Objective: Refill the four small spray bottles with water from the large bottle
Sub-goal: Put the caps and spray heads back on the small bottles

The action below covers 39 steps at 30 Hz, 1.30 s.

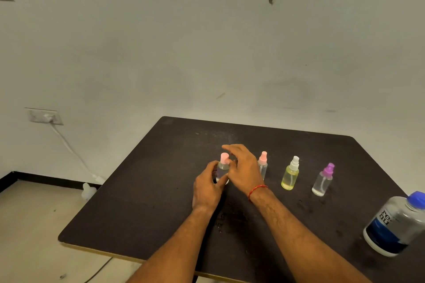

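Note:
Four small spray bottles stand in a row on the dark table [161, 202]. My left hand [207, 188] grips the body of the leftmost one, a clear bottle with a pink cap [223, 163]. My right hand [243, 167] hovers just right of that cap, fingers spread, thumb near the nozzle. To the right stand a second pink-capped bottle [262, 164], a yellow bottle with a white cap [291, 176] and a clear bottle with a purple cap [323, 179]. The large clear bottle with a blue cap [395, 225] stands at the right edge.
A white wall rises behind the table. A wall socket [44, 116] at the left has a white cable running down to the floor, where a small white object [88, 190] lies beside the table's left edge.

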Available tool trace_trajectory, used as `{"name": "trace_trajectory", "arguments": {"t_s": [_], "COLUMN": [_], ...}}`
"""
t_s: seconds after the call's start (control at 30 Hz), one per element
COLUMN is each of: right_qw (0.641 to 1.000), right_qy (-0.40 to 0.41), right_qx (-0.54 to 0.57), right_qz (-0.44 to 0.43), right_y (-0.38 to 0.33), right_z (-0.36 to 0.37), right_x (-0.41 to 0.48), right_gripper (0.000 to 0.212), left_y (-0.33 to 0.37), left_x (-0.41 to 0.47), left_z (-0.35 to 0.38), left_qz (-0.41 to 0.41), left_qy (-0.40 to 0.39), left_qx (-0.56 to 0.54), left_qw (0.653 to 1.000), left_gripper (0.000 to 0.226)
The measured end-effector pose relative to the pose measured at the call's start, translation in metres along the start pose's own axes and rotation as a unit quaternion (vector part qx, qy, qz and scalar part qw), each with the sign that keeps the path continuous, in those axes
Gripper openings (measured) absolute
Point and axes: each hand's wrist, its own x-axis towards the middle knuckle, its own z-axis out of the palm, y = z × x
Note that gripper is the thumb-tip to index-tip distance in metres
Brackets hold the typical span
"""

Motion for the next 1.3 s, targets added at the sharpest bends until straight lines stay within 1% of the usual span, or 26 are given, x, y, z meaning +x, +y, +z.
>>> {"name": "trace_trajectory", "arguments": {"t_s": [0.1,0.33,0.4,0.5,0.57,0.67,0.8,0.87,0.97,1.1,1.17,1.23,1.3], "right_qw": [1.000,1.000,1.000,0.999,0.999,0.999,1.000,1.000,1.000,0.998,0.998,0.999,0.999], "right_qy": [-0.013,0.005,0.002,-0.009,-0.026,-0.043,-0.024,-0.019,-0.019,-0.052,-0.058,-0.041,-0.030], "right_qx": [-0.004,-0.005,0.003,0.018,0.019,0.012,-0.008,-0.011,0.000,0.023,0.017,0.005,-0.003], "right_qz": [-0.006,0.013,0.020,0.030,0.018,0.009,0.013,0.013,0.022,0.028,0.027,0.030,0.035], "right_y": [0.0016,0.0020,0.0016,-0.0001,-0.0010,-0.0018,-0.0001,-0.0004,-0.0012,-0.0025,-0.0021,-0.0013,0.0002], "right_z": [0.0003,-0.0011,-0.0022,-0.0033,-0.0035,-0.0016,-0.0007,-0.0020,-0.0028,-0.0010,0.0011,0.0028,0.0040], "right_x": [0.0003,0.0009,0.0010,0.0014,0.0025,0.0031,0.0049,0.0054,0.0050,0.0053,0.0049,0.0043,0.0039], "right_gripper": [0.041,0.023,0.027,0.045,0.049,0.041,0.026,0.027,0.038,0.047,0.045,0.035,0.031], "left_y": [-0.0009,-0.0009,-0.0008,0.0005,0.0013,-0.0005,-0.0009,-0.0011,-0.0004,-0.0002,-0.0011,-0.0014,-0.0005], "left_x": [-0.0001,-0.0003,-0.0005,-0.0010,-0.0021,-0.0021,-0.0005,-0.0003,-0.0006,-0.0005,-0.0003,-0.0003,-0.0003], "left_z": [-0.0002,0.0003,-0.0001,-0.0002,-0.0003,0.0001,0.0001,0.0000,-0.0007,-0.0002,-0.0001,0.0000,0.0000], "left_qz": [0.001,0.006,0.005,0.002,0.003,0.007,0.004,0.006,0.008,0.002,-0.001,-0.003,-0.004], "left_qy": [0.001,-0.001,-0.004,-0.004,-0.002,0.000,0.000,0.000,0.000,-0.003,-0.002,-0.001,-0.001], "left_qx": [0.008,0.012,0.011,0.004,0.005,0.007,0.017,0.017,0.012,0.005,0.007,0.010,0.013], "left_qw": [1.000,1.000,1.000,1.000,1.000,1.000,1.000,1.000,1.000,1.000,1.000,1.000,1.000], "left_gripper": [0.030,0.030,0.029,0.030,0.028,0.026,0.028,0.030,0.030,0.025,0.026,0.028,0.030]}}
